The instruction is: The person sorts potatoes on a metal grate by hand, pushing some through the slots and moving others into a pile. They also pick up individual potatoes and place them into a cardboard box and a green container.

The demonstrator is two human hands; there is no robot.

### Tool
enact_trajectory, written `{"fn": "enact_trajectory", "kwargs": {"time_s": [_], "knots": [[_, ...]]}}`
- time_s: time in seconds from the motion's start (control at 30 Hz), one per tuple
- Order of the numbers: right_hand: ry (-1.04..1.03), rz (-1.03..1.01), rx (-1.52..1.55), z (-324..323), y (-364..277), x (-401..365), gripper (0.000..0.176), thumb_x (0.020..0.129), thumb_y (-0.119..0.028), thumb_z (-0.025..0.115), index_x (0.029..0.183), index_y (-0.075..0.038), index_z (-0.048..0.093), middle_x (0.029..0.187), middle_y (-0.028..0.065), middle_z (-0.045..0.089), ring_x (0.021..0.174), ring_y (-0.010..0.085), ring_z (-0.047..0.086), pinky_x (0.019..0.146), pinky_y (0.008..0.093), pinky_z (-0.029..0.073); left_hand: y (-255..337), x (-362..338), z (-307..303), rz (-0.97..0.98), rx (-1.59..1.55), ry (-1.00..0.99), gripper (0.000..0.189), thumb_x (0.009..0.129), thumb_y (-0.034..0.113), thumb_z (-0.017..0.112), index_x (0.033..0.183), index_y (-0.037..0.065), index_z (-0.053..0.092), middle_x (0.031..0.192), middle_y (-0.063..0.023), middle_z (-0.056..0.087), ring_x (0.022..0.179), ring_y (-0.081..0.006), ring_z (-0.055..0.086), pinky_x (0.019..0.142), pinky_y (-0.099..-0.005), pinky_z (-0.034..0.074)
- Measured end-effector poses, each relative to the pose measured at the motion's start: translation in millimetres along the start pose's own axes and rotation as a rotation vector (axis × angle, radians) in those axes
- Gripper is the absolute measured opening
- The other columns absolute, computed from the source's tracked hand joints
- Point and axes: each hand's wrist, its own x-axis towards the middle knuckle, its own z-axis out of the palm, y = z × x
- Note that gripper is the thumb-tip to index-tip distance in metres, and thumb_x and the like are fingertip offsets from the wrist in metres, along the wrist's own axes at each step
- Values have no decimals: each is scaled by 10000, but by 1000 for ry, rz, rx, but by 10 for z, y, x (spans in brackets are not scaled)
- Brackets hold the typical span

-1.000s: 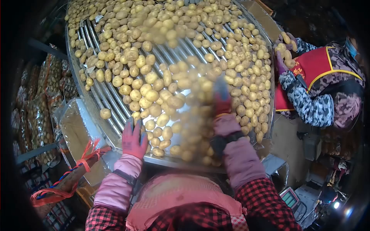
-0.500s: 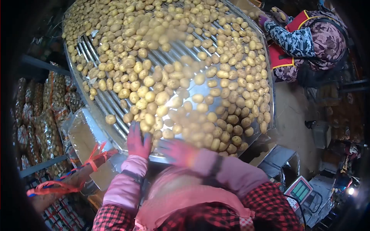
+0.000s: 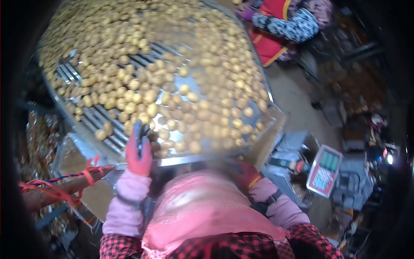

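Observation:
Many yellow potatoes [image 3: 129, 95] cover a large metal sorting table [image 3: 185, 159] with slatted bars. My left hand [image 3: 139, 151], in a pink and blue glove, is at the table's near edge beside the potatoes. Its fingers point away from me and curl round something small and dark, too unclear to name. My right hand [image 3: 245, 173], also gloved, is just below the near edge, in front of the pink apron [image 3: 202, 207]. It is dark and smeared by motion, so its fingers and anything in them cannot be made out.
A co-worker's gloved hand [image 3: 246, 13] and camouflage sleeve [image 3: 286, 28] are at the far right side of the table. A scale with a keypad [image 3: 324, 170] stands at the right. Red-tied pole [image 3: 64, 190] juts in at the left, near cardboard [image 3: 92, 198].
The view has shifted, so the table sits further left and up. My right hand has left the potatoes and come down below the edge. My left hand's fingers have curled and a dark thing shows there.

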Motion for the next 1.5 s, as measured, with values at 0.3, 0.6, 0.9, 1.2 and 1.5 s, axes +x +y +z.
{"fn": "enact_trajectory", "kwargs": {"time_s": [0.3,0.6,0.9,1.2,1.5], "knots": [[19,120,-24,-44,-290,-706,505,910,-392,643,1344,-134,622,1293,204,651,1175,393,627,1011,455,498,2255,171,-557,623,-242,-227,159,970,199,611,1057,93,692,839,-101,694,796,-254,640,675,-346,522],[-68,325,65,107,316,-717,524,913,-425,647,1347,-133,618,1277,189,661,1148,382,642,987,444,511,1973,310,-766,1139,-384,137,313,959,244,596,1249,132,638,1043,-38,670,988,-250,622,833,-347,505],[164,320,101,328,1011,-352,600,917,-443,635,1448,-183,530,1352,193,601,1253,372,573,1049,446,461,2353,677,295,848,-47,-46,456,928,128,530,1369,16,556,1303,-128,602,1220,-264,575,1072,-398,420],[11,323,260,166,1252,-341,579,922,-441,610,1429,-169,546,1279,182,640,1206,375,596,1025,455,469,106,-79,2046,434,734,-885,692,898,473,675,1493,177,482,1574,-244,352,1448,-501,307,1169,-635,254],[-19,194,333,127,1366,-242,442,936,-427,576,1274,-145,605,1163,178,674,1078,401,631,901,488,503,91,19,1467,399,573,-968,625,848,278,681,1450,185,542,1522,-181,451,1401,-436,397,1166,-560,320]]}}
